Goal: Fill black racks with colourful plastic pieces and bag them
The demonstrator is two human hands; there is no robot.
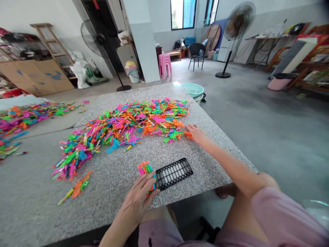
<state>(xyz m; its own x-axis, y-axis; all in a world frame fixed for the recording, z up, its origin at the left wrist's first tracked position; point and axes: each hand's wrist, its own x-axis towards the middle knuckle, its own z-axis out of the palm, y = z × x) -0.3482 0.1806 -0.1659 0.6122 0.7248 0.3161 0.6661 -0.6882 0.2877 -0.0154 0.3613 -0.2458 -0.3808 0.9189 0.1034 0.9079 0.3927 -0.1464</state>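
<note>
A small black lattice basket (174, 174) lies near the table's front edge. At its left end, my left hand (140, 192) is closed around a bunch of small plastic toy guns (144, 167) in pink, orange, green and blue. My right hand (196, 133) reaches to the right end of a long heap of similar toy guns (123, 120). Its fingers are closed on an orange toy gun (188, 135) at the heap's edge; the thumb is mostly hidden. An orange toy gun (77, 188) with yellow and green parts lies apart at the left.
Another colourful heap (28, 115) covers the far left of the speckled stone table (113, 192). Turquoise basins (192, 89) stand beyond the table's right edge. Two standing fans (100, 39), pink stools (165, 62) and a black chair (196, 51) are farther back.
</note>
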